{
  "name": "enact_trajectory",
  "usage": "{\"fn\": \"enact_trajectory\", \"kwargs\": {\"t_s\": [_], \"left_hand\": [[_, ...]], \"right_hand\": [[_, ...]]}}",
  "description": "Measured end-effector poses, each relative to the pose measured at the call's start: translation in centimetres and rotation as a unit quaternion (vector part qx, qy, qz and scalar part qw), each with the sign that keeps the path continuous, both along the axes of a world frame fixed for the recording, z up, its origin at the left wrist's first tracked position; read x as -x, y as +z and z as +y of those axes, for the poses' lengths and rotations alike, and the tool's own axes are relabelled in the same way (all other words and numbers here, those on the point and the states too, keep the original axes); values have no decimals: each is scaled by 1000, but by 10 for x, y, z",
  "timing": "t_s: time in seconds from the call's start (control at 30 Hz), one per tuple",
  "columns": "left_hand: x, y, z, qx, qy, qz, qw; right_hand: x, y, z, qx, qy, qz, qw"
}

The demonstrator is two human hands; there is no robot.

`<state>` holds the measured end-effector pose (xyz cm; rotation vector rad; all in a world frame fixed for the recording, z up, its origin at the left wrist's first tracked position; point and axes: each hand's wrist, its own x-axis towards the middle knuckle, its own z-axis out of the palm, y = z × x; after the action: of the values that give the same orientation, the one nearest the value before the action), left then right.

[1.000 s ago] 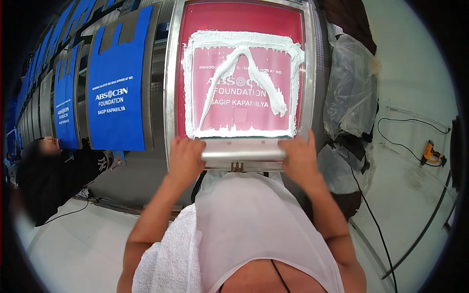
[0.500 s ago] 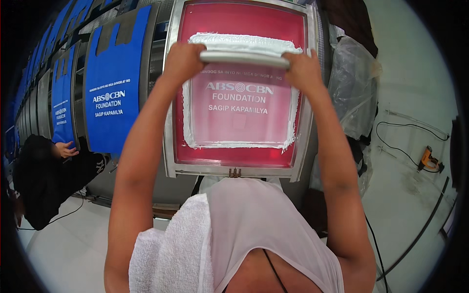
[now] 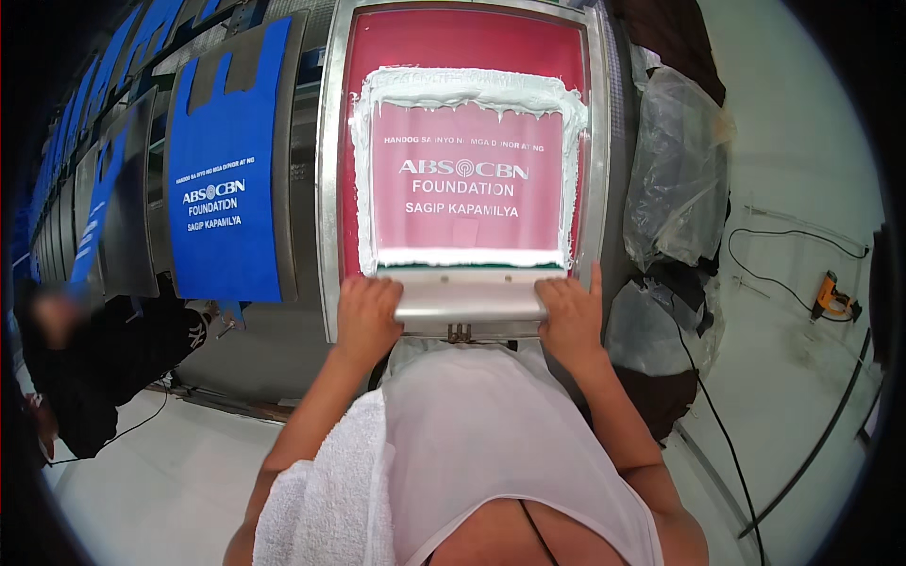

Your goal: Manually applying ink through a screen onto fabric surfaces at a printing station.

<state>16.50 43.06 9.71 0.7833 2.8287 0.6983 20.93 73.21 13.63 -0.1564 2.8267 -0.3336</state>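
Note:
A wide metal-handled squeegee (image 3: 472, 302) lies across the near end of a screen-printing frame (image 3: 332, 189), held at both ends. My left hand (image 3: 370, 316) is wrapped round its left end, and my right hand (image 3: 572, 321) grips the right end with one finger pointing up. Beyond its blade stretches the pink-red mesh screen (image 3: 462, 38) with pale lettering in the middle. Thick white ink (image 3: 472, 87) borders the lettering, piled in a ragged band at the far side and lying in a strip along the blade.
To the left, a blue bag (image 3: 226, 141) with white print lies on a board in a long row. A co-worker in black (image 3: 132, 368) crouches beside the row. Clear plastic sheeting (image 3: 675, 179) is at the right; an orange heat gun (image 3: 832, 297) and cords rest on the floor.
Both hands have drawn the squeegee from the far side of the screen to its near end. At left, the co-worker's blue bag has been pulled partly up off its board.

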Motion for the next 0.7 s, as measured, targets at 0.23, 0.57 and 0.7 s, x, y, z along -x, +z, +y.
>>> {"fn": "enact_trajectory", "kwargs": {"t_s": [0.23,0.57,0.7], "left_hand": [[185,-10,34,28,7,76,997],[242,48,33,60,91,112,988],[130,47,21,-106,148,169,969]], "right_hand": [[175,-26,33,-77,35,63,994],[292,19,57,58,88,34,994],[322,20,65,43,90,1,995]]}}
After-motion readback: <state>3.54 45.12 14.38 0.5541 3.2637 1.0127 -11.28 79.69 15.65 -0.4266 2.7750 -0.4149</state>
